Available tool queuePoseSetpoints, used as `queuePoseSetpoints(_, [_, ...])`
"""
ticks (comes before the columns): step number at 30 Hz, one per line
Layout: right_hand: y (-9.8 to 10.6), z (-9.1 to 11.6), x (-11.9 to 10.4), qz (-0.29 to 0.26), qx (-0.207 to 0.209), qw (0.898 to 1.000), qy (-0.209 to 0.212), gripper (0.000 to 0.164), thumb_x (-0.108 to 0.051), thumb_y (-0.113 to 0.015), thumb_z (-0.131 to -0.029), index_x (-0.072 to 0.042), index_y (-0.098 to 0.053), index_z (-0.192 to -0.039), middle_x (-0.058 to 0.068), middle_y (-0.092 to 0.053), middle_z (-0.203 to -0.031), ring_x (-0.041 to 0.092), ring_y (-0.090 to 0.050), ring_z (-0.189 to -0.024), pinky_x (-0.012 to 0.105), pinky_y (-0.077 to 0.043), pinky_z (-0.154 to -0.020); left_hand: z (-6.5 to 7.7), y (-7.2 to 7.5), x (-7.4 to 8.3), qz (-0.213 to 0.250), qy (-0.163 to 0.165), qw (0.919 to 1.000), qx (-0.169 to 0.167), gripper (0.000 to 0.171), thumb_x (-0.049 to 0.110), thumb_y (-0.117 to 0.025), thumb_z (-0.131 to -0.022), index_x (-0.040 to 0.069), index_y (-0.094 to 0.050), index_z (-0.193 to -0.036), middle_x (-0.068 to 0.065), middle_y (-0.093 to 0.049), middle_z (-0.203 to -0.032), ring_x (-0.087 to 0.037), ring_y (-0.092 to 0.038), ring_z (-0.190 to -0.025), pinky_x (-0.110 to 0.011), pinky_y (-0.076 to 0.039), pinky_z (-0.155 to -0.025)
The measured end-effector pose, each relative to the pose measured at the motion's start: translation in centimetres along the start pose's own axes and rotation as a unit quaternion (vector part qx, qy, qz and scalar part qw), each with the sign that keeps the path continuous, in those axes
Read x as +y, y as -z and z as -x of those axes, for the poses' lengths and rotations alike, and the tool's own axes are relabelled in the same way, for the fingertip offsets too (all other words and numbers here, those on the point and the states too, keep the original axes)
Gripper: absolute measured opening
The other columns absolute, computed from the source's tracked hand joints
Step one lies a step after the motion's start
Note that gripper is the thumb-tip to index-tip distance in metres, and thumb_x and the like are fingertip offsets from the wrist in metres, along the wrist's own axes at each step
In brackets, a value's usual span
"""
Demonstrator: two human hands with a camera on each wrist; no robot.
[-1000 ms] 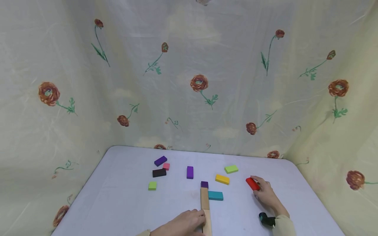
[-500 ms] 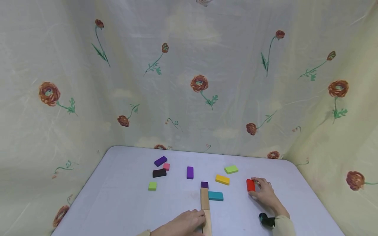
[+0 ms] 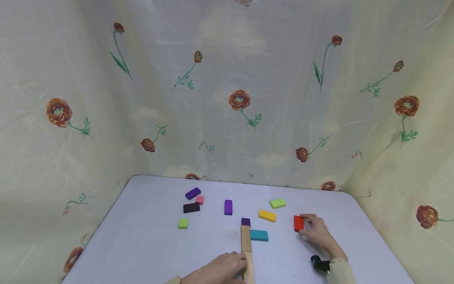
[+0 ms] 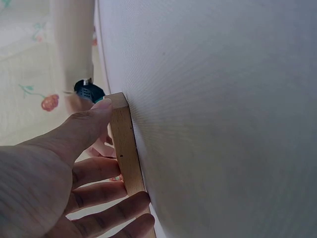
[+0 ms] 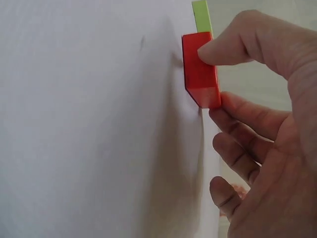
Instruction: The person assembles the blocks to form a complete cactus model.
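My left hand (image 3: 221, 269) holds the nearer pale wooden block (image 3: 250, 268) at the table's front, its thumb on one end and fingers along the side in the left wrist view. A second wooden block (image 3: 246, 239) continues that line away from me, with a small dark purple block (image 3: 245, 222) at its far end. Against its right side lies a teal block (image 3: 259, 235). To the right, a red block (image 3: 298, 223) is pinched between thumb and fingers of my right hand (image 3: 317, 232). The right wrist view shows the thumb on the red block's face (image 5: 199, 74).
Behind the line lie yellow (image 3: 267, 215), light green (image 3: 278, 203) and purple (image 3: 228, 207) blocks. Farther left are black (image 3: 191, 208), pink (image 3: 200, 200), dark purple (image 3: 193, 193) and small green (image 3: 183, 224) blocks. A flowered curtain (image 3: 213, 130) surrounds the white table (image 3: 142, 244).
The red block in my right hand has turned from a slant to pointing nearly straight away from me, and shifted slightly left. My left hand and the other blocks have stayed put.
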State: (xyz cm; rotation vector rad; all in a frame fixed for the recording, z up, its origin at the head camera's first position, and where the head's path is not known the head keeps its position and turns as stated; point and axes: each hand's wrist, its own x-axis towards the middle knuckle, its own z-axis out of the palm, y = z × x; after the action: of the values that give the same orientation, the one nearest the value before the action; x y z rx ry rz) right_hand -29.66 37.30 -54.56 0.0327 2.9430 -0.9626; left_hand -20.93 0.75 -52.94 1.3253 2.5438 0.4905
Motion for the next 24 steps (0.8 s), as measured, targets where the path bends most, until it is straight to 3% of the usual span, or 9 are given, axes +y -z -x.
queuePoseSetpoints(12, [-1.5, -0.4, -2.4, 0.001, -0.047, 0.999, 0.002, 0.059, -0.021, -0.076, -0.077, -0.013, -0.053, -0.131, 0.015, -0.049, -0.134, 0.035, -0.042, -0.12, 0.059, -0.044, -0.092, 0.0, 0.0, 0.0, 0.003, 0.007, 1.0, 0.001, 0.043, 0.043, -0.065, -0.088, 0.015, -0.063, -0.12, 0.013, -0.059, -0.098, 0.004, -0.046, -0.074, -0.011, -0.045, -0.071])
queuePoseSetpoints(24, [-2.6, -0.2, -4.7, 0.002, -0.055, 0.998, 0.033, 0.056, -0.018, -0.079, -0.075, -0.016, -0.058, -0.127, 0.008, -0.054, -0.132, 0.028, -0.043, -0.12, 0.058, -0.042, -0.097, 0.0, 0.1, 0.1, -0.002, 0.008, 1.0, -0.005, 0.039, 0.042, -0.063, -0.09, 0.016, -0.064, -0.119, 0.012, -0.058, -0.095, 0.002, -0.046, -0.073, -0.011, -0.044, -0.068])
